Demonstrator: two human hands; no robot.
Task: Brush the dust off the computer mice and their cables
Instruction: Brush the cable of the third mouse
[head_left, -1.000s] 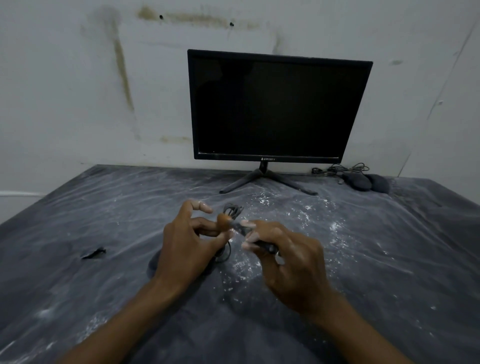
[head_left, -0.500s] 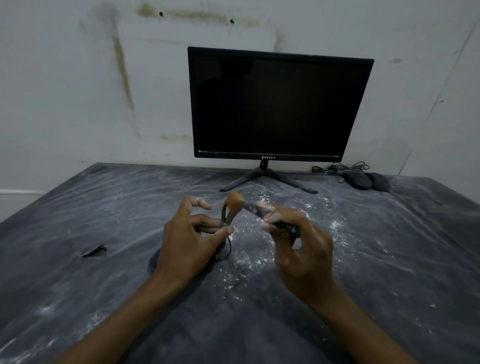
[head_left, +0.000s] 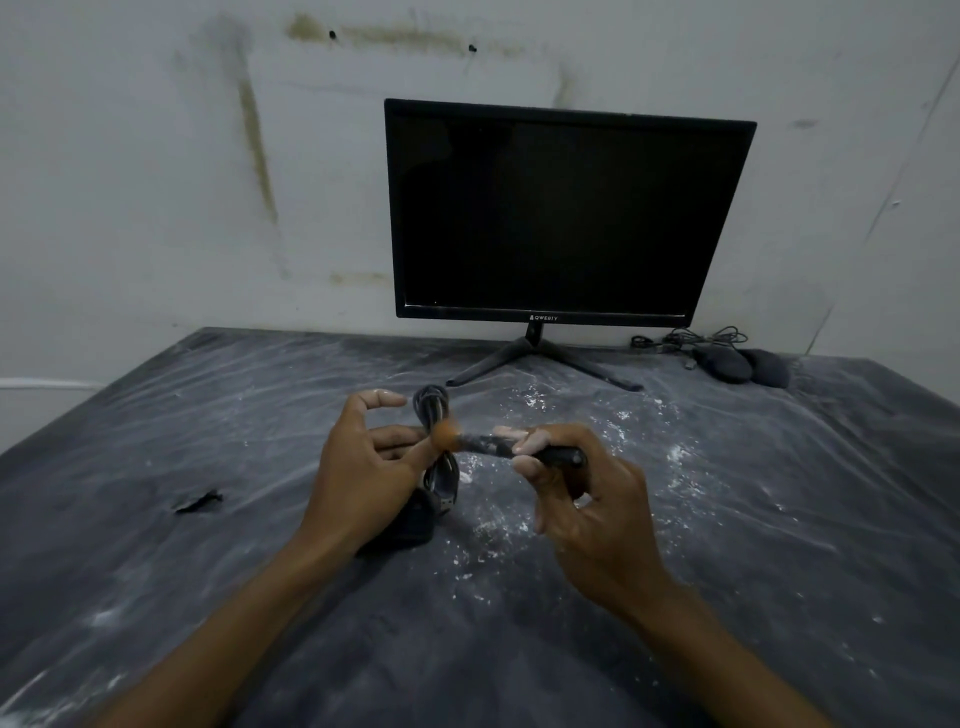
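Note:
My left hand (head_left: 358, 467) pinches a coiled black mouse cable (head_left: 434, 410) and holds it upright above the table. The cable's mouse (head_left: 415, 522) lies dark on the table under that hand, mostly hidden by it. A USB plug (head_left: 445, 505) hangs at the bundle's lower end. My right hand (head_left: 587, 504) grips a small brush (head_left: 498, 446) with a dark handle. Its orange bristle tip (head_left: 445, 434) touches the cable bundle. Two more dark mice (head_left: 740, 364) with tangled cables (head_left: 691, 338) lie at the back right.
A black monitor (head_left: 566, 213) on a tripod stand (head_left: 540, 358) stands at the back centre against a stained white wall. The table (head_left: 208, 597) is covered in dark plastic sheeting dusted with white powder (head_left: 519, 519). A small tear (head_left: 200, 501) shows on the left.
My right hand swung out to the right, then brought the brush tip back down onto the cable. My left hand raised the cable bundle slightly.

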